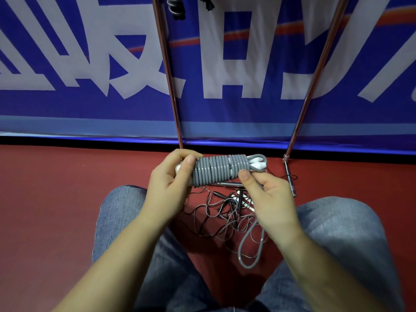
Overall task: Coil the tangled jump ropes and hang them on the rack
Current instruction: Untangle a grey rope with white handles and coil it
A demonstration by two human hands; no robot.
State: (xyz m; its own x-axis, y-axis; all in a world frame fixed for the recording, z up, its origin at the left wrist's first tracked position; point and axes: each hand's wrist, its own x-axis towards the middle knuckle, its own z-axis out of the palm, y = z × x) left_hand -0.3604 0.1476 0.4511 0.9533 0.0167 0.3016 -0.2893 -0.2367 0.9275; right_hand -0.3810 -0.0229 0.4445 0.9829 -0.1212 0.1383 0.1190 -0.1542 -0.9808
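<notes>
A grey jump rope is wound in tight turns around its white handles, forming a horizontal bundle in front of me. My left hand grips the bundle's left end. My right hand pinches the rope at the bundle's right end, and a loose grey loop hangs below it. Several thin dark ropes lie in a tangled pile on the red floor beneath. The rack's two copper poles rise at the back, with coiled ropes hanging at the top edge.
A blue banner with large white lettering covers the wall behind the rack. A metal rope handle lies by the right pole's foot. My knees in blue jeans flank the pile on the red floor.
</notes>
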